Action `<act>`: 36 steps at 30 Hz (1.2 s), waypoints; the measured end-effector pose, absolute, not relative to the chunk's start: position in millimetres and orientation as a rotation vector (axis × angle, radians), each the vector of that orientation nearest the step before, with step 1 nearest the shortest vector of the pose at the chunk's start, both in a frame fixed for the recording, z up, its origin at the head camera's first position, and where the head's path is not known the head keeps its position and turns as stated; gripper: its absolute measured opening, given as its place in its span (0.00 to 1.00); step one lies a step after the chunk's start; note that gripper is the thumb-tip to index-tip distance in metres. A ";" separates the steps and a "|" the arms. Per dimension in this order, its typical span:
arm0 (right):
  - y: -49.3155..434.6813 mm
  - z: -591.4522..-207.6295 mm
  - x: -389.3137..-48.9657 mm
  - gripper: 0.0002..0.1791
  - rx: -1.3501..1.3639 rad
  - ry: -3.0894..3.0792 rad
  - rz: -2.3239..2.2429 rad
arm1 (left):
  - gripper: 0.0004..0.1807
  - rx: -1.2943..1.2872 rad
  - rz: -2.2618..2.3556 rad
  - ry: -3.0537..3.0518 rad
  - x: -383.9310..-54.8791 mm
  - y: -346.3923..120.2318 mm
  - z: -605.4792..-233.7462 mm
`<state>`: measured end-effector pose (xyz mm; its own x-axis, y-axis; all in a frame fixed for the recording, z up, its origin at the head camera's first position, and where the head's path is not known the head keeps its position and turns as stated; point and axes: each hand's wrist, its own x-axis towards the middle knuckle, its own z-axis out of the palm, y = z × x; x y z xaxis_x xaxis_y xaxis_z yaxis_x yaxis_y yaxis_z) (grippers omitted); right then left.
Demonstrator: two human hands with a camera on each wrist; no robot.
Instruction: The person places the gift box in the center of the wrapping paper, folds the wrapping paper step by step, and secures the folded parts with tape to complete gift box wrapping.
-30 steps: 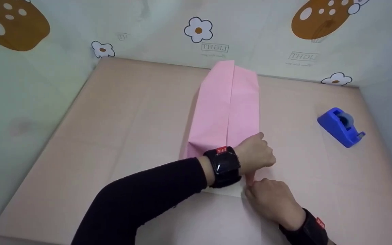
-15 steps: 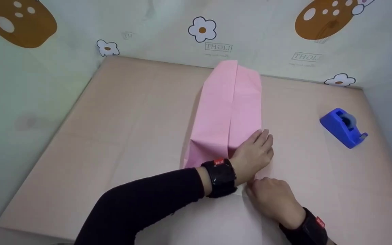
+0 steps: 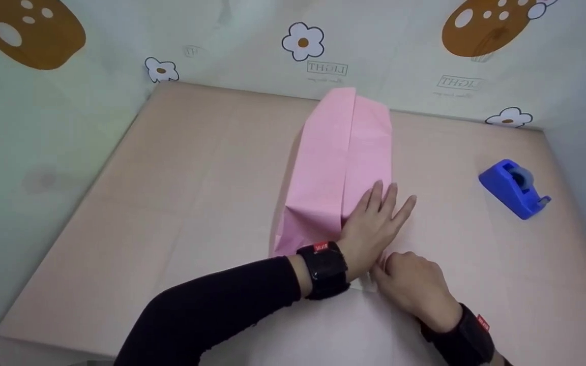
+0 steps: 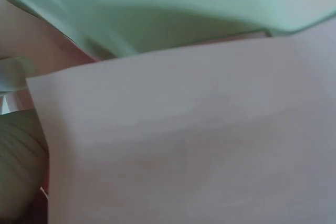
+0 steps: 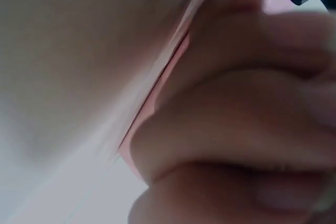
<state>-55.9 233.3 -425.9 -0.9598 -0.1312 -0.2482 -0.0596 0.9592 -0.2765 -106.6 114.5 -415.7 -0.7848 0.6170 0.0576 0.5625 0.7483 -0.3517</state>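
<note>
A long piece of folded pink paper, shaped like a bag with an overlapping seam down its middle, lies on the table. My left hand rests on its lower right part, fingers straight and spread. Just below, my right hand has curled fingers and pinches the paper's near right edge; the left hand and wrist hide much of this near end. In the left wrist view a broad paper flap fills the foreground. Curled fingers lie against the paper edge in the right wrist view.
A blue tape dispenser with a roll stands at the right of the covered table. Behind the table hangs a pale sheet printed with flowers. Each wrist wears a black strap.
My left hand has gone from curled fingers to spread ones laid on the paper, and slid slightly nearer. The right hand stays at the near edge, shifted slightly. The view has swung a little.
</note>
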 end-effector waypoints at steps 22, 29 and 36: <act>230.0 -429.0 -51.2 0.22 -0.246 2.767 -0.380 | 0.48 -0.961 0.496 -2.761 -107.3 112.0 -416.8; 232.3 -431.7 -43.7 0.19 -0.444 2.863 -0.266 | 0.47 -0.979 0.516 -2.759 -107.5 112.5 -417.0; 238.5 -422.0 -56.6 0.25 -0.208 2.696 -0.441 | 0.49 -0.982 0.516 -2.781 -107.8 112.8 -416.2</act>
<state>-56.6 238.5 -422.0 -0.9093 -0.2062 -0.3615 -0.0803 0.9392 -0.3338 -107.8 112.8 -416.2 -0.7749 0.6316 0.0243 0.5809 0.7268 -0.3666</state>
